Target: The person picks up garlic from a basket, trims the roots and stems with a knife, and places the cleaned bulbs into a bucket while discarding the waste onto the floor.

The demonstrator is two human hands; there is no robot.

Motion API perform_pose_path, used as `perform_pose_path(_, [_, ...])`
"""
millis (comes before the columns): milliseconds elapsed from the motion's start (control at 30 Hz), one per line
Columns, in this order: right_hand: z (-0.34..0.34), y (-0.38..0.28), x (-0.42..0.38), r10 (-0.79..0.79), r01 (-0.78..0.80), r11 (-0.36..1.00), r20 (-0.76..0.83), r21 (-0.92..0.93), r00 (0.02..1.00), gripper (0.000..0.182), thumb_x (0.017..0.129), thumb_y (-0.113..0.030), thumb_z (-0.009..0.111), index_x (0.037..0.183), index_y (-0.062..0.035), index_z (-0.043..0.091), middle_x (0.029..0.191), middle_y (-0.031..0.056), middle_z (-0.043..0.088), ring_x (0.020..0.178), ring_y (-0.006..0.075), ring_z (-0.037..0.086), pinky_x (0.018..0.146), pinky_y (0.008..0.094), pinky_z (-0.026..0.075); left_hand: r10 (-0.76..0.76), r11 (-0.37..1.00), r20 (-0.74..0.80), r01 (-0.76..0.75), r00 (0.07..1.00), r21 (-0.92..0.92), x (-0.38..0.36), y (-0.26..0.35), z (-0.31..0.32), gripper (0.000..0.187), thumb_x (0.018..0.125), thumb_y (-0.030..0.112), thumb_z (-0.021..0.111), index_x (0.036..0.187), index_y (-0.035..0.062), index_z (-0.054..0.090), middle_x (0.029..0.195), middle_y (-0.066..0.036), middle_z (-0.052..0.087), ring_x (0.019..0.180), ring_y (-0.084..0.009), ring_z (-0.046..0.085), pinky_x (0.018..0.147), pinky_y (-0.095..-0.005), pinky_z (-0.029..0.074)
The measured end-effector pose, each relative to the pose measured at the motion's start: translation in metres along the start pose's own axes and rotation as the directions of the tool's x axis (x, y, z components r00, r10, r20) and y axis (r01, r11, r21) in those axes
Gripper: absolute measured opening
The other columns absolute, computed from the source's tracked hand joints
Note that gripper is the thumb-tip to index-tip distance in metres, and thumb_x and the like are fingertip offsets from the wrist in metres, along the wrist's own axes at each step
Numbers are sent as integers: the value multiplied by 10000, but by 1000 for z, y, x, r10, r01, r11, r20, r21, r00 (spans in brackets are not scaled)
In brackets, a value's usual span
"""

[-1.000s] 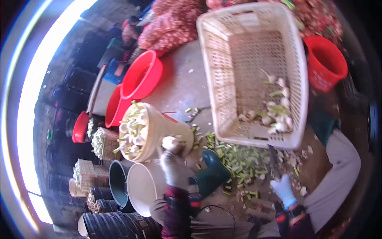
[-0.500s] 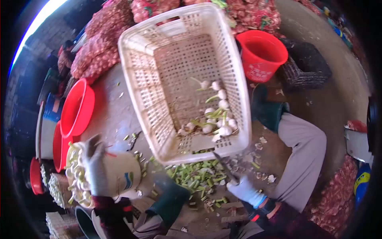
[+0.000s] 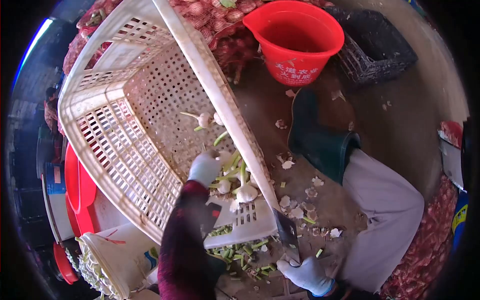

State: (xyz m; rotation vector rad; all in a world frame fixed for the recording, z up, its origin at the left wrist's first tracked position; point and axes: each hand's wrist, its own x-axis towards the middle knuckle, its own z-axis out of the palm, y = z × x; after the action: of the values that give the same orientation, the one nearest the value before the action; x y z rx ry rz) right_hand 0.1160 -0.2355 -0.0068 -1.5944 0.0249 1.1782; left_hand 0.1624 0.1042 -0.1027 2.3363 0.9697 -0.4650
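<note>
My left hand [image 3: 204, 169], in a pale glove, reaches into a white plastic crate [image 3: 150, 210], its fingers curled at a garlic bulb [image 3: 223, 158]; part of the grip is hidden. Beside it lie more white garlic bulbs [image 3: 246, 192] with green stalks, gathered along the crate's near right side. In my gloved right hand [image 3: 306, 275] is a knife [image 3: 286, 234], its dark, broad blade pointing up against the crate's near corner. The crate is tilted toward me.
Cut green stalks [image 3: 245, 256] and peelings lie on the floor below the crate. A white bucket [image 3: 122, 255] of garlic lies tipped at lower left. Beyond stand a red bucket [image 3: 300, 42], a black crate [image 3: 372, 50] and net sacks [image 3: 235, 42]. My boot [image 3: 320, 140] is at right.
My left hand has moved from the white bucket into the crate among the garlic. The view has shifted, and the crate appears larger and further left. The right hand still holds the knife.
</note>
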Motion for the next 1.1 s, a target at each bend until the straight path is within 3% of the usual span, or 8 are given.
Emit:
perform_pose_path(67, [-1, 17, 4, -44, 45, 998, 27, -35, 999, 117, 770, -78, 659, 743, -58, 547, 567, -22, 519, 513, 76, 492, 494, 293, 408, -114, 862, 96, 146, 989, -486, -52, 6, -27, 391, 817, 61, 596, 1206, 32, 573, 1076, -159, 651, 919, -249, 656, 777, -323, 510])
perform_pose_path(133, [1, 41, 8, -184, 189, 969, 42, -161, 982, 137, 791, -168, 649, 842, -40, 654, 571, 35, 592, 523, 87, 550, 464, 317, 411, 65, 555, -65, -90, 996, -827, -105, -4, -21, 530, 819, -22, 580, 1331, 18, 447, 1144, -127, 600, 982, -191, 614, 810, -274, 489])
perform_pose_path(333, [0, 0, -5, -451, 464, 722, 158, -514, 878, 238, 765, -211, 639, 957, -71, 656, 742, 183, 644, 688, 370, 634, 597, 436, 494, 73, 239, 59, 40, 996, -970, -283, 11, 9, 679, 769, -122, 525, 1406, 21, 338, 1283, -110, 529, 1192, -216, 505, 1022, -362, 393])
perform_pose_path(467, [2, 11, -38, -550, 657, 447, 393, -606, 737, 191, 727, -206, 674, 815, -75, 566, 706, 138, 598, 670, 353, 617, 570, 452, 477, 32, 291, -66, -73, 997, -954, -348, 22, 27, 556, 805, -28, 567, 1322, 53, 378, 1104, -58, 571, 824, -105, 559, 653, -200, 458])
perform_pose_path(667, [14, 21, -63, -601, 777, 203, 550, -596, 580, 277, 614, -190, 746, 796, -108, 555, 705, 74, 570, 619, 304, 602, 548, 425, 470, -213, 315, -141, -69, 967, -947, -393, 14, 29, 526, 843, 87, 646, 1306, 47, 398, 1102, -71, 568, 965, -154, 603, 809, -298, 523])
perform_pose_path(933, [21, 37, -50, -541, 744, 250, 547, -620, 638, 193, 621, -116, 663, 784, -115, 560, 707, 82, 562, 627, 317, 602, 547, 436, 471, -270, 167, -266, -228, 925, -959, -381, 6, 47, 579, 747, 334, 745, 1114, 18, 429, 971, -72, 575, 905, -148, 605, 782, -286, 522])
perform_pose_path(1000, [23, 49, -36, -505, 728, 250, 556, -638, 660, 112, 704, -130, 597, 814, -108, 587, 715, 104, 589, 635, 317, 624, 539, 426, 490, -263, 405, -264, -142, 928, -903, -375, -8, 57, 556, 728, 320, 767, 1068, 5, 460, 952, -51, 561, 879, -120, 574, 794, -258, 481])
perform_pose_path(1100, [24, 62, -25, -480, 712, 292, 546, -639, 687, 81, 727, -113, 567, 805, -106, 587, 703, 106, 589, 652, 317, 629, 545, 433, 490, -290, 349, -220, -112, 931, -930, -370, -27, 75, 503, 720, 267, 763, 1060, 30, 479, 952, -48, 577, 871, -121, 581, 781, -251, 488])
